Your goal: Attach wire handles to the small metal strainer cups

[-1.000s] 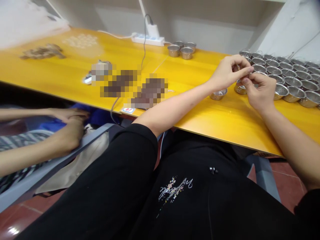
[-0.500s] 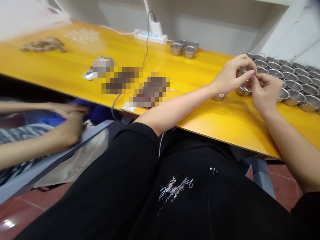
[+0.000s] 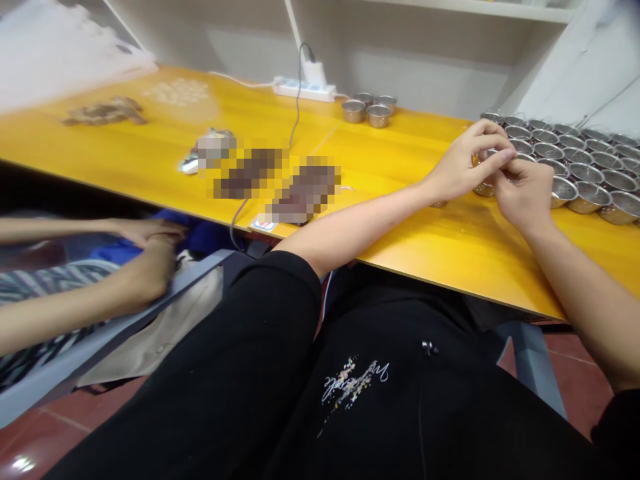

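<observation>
My left hand (image 3: 470,160) reaches over the table with thumb and fingers curled into a pinch. My right hand (image 3: 526,193) meets it, fingers bent, and the fingertips of both hands touch. Whatever they pinch is hidden or too small to make out. Just behind the hands stands a small perforated metal cup (image 3: 483,185), partly covered by them. Under my left wrist the edge of another metal cup (image 3: 438,204) shows. Rows of similar cups with thin wire handles, among them a front cup (image 3: 590,198), fill the table to the right.
Several metal cups (image 3: 379,117) stand at the back by a white power strip (image 3: 305,89). Blurred dark items (image 3: 305,193) lie left of my forearm, with a cable (image 3: 296,113) behind. Brown pieces (image 3: 107,112) lie far left. Another person's hands (image 3: 150,233) rest below the table edge.
The view has shifted slightly, so the table sits a little lower. My right hand has moved slightly left, its fingers now tucked under the left fingertips. The hands stay together.
</observation>
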